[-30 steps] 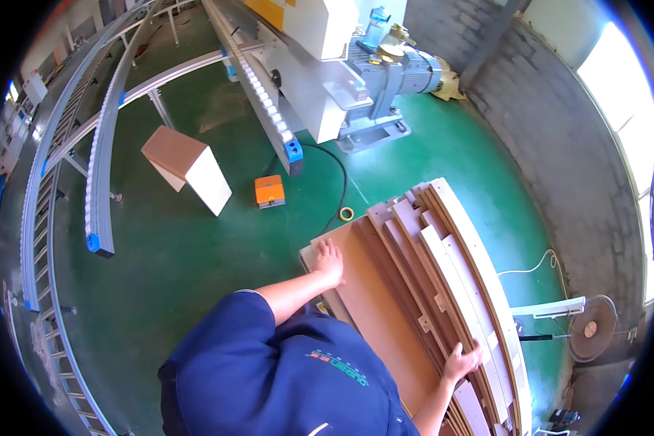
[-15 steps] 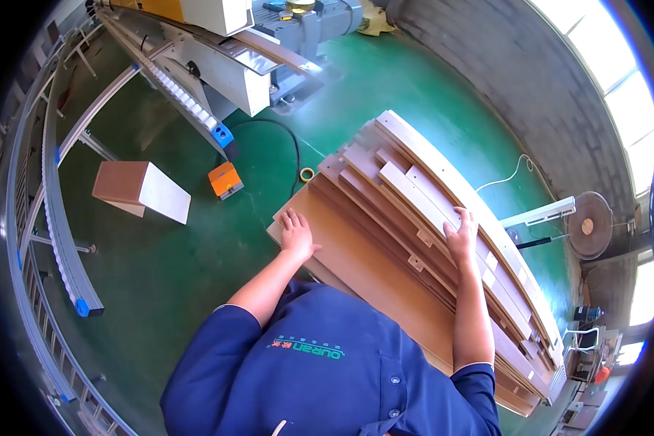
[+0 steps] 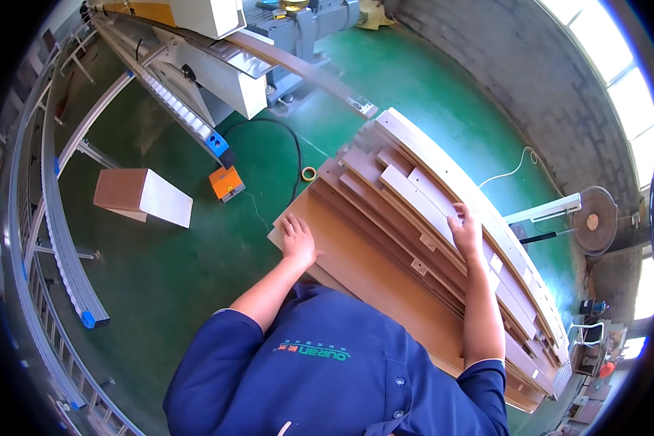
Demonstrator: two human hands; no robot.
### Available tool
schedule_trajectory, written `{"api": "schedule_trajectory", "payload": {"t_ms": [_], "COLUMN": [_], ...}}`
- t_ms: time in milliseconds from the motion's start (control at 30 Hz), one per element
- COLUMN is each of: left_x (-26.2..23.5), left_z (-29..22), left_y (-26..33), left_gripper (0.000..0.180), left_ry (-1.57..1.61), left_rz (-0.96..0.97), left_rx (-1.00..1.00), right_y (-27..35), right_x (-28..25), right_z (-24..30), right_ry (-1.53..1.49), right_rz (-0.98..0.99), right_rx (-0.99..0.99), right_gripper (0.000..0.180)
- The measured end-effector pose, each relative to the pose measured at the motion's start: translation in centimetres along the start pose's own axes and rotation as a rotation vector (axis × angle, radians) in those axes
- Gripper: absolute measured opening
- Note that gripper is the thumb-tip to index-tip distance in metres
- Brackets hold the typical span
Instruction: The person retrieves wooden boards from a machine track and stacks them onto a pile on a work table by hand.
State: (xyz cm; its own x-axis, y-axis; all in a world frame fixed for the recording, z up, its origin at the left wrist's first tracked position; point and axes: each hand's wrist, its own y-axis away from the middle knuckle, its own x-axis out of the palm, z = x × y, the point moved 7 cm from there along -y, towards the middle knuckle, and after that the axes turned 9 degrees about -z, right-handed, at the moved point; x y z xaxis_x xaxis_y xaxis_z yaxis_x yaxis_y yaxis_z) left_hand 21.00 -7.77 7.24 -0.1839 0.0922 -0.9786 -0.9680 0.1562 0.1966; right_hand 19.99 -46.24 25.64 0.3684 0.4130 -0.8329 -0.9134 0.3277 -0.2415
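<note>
My left hand [image 3: 298, 240] lies with its fingers outstretched on the left end of a wide brown board [image 3: 370, 272]. That board is at the near side of a large stack of panels and strips [image 3: 421, 192]. Over the upper strips of the stack is my right hand [image 3: 466, 229], fingers apart and a little bent, holding nothing. Whether its fingertips press on a strip cannot be made out. Beyond the stack, a long strip of board [image 3: 320, 76] sticks out from the machine [image 3: 240, 91], its end near the stack's far corner.
A roller conveyor [image 3: 171, 94] and curved rails [image 3: 58, 240] run along the left. On the green floor are a brown-and-white folded panel [image 3: 145, 196], an orange box [image 3: 227, 183], a tape roll [image 3: 309, 174] and a black cable [image 3: 296, 145]. A fan [image 3: 594, 220] stands at right.
The strip at the machine has come out much farther, toward the stack. My right hand's fingers have bent slightly, while my left hand stays on the board. The view has shifted a little.
</note>
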Motion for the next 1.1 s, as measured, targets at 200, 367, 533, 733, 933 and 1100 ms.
{"api": "schedule_trajectory", "payload": {"t_ms": [200, 367, 533, 733, 933, 1100], "left_x": [0.1, 0.2, 0.2, 0.8, 0.8, 0.4], "left_z": [-0.2, 0.1, 0.4, -0.4, 0.3, 0.3], "left_y": [-0.2, -0.2, -0.1, -0.3, 0.1, -0.4], "left_gripper": [0.112, 0.112, 0.113, 0.113, 0.113, 0.114], "left_ry": [-0.007, 0.002, -0.011, -0.013, 0.059, 0.04], "left_rz": [-0.007, -0.017, -0.035, -0.014, -0.041, -0.05], "left_rx": [0.021, 0.025, -0.013, 0.006, -0.029, -0.02], "right_y": [-4.8, -7.7, -10.0, -11.6, -7.9, -6.1], "right_x": [-0.7, 1.6, 6.1, 8.6, 1.9, -0.9], "right_z": [5.4, 9.9, 10.1, 2.5, 2.0, -1.4], "right_ry": [0.052, 0.18, 0.251, 0.138, 0.21, 0.208], "right_rz": [-0.019, 0.051, 0.114, 0.096, 0.13, 0.179], "right_rx": [-0.092, -0.139, -0.215, -0.238, -0.251, -0.069], "right_gripper": [0.039, 0.048, 0.057, 0.056, 0.053, 0.054]}}
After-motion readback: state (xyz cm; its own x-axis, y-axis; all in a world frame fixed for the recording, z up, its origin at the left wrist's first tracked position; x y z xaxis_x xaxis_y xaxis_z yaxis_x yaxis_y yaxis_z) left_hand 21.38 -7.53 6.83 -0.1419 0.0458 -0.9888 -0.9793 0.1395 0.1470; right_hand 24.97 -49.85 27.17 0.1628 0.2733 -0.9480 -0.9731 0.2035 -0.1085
